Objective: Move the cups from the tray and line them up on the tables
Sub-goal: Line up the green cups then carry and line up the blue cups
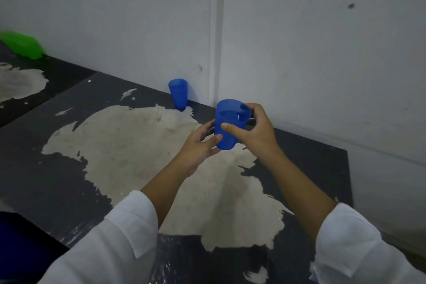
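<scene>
Together left hand, right hand grip blue cup.

held cup: upright, between both hands, over the back right part of the near table, in front of the wall.
left hand: on the cup's left, low down; thumb on the near side, fingers round the back.
right hand: on the cup's right, higher up; thumb on the near side, fingers at the far rim.
far cup: upright on the near table's back edge, just beside the wall; behind and left of the held cup, apart from it.
near table: under both arms, back edge along the wall.
left table: left of the near table, edges side by side.
object: far left, at the back of the left table by the wall; too blurred to name.
wall: behind both tables; its vertical seam runs just right of the far cup.
</scene>
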The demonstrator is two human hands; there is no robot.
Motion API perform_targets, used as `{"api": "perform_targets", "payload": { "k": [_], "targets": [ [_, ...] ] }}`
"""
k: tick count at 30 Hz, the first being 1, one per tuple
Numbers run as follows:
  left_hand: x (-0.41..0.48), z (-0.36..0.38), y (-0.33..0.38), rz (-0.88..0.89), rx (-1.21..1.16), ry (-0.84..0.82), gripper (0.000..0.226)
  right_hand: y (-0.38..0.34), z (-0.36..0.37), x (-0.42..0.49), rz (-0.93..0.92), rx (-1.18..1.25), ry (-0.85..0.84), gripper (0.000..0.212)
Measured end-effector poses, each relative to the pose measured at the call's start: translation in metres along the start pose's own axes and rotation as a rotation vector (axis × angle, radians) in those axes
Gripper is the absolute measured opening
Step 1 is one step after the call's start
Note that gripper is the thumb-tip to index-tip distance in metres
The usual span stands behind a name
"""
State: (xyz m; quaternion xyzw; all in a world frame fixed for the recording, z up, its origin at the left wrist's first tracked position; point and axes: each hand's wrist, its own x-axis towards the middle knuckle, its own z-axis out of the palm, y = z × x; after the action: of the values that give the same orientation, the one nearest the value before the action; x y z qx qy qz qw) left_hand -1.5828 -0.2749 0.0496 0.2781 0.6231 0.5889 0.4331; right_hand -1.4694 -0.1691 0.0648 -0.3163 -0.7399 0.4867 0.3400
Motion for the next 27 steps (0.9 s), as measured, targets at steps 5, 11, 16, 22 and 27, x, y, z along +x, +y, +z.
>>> {"api": "perform_targets", "payload": {
  "k": [5,11,16,22,27],
  "targets": [
    [0.056,-0.046,-0.007,-0.026,-0.007,0.005,0.051,0.015,0.054,0.048,0.099,-0.009,0.048,0.065],
    [0.125,-0.09,-0.019,-0.037,0.056,0.045,0.046,0.044,0.109,0.107,0.208,-0.024,0.108,0.065],
    [0.173,-0.112,-0.031,-0.068,0.076,0.077,0.044,0.069,0.144,0.144,0.253,-0.039,0.151,0.064],
    [0.212,-0.13,-0.043,-0.154,-0.03,0.043,0.038,0.097,0.167,0.172,0.264,-0.036,0.189,0.068],
    [0.233,-0.134,-0.052,-0.162,-0.058,0.031,0.035,0.116,0.175,0.191,0.257,-0.052,0.233,0.071]
  ]
}}
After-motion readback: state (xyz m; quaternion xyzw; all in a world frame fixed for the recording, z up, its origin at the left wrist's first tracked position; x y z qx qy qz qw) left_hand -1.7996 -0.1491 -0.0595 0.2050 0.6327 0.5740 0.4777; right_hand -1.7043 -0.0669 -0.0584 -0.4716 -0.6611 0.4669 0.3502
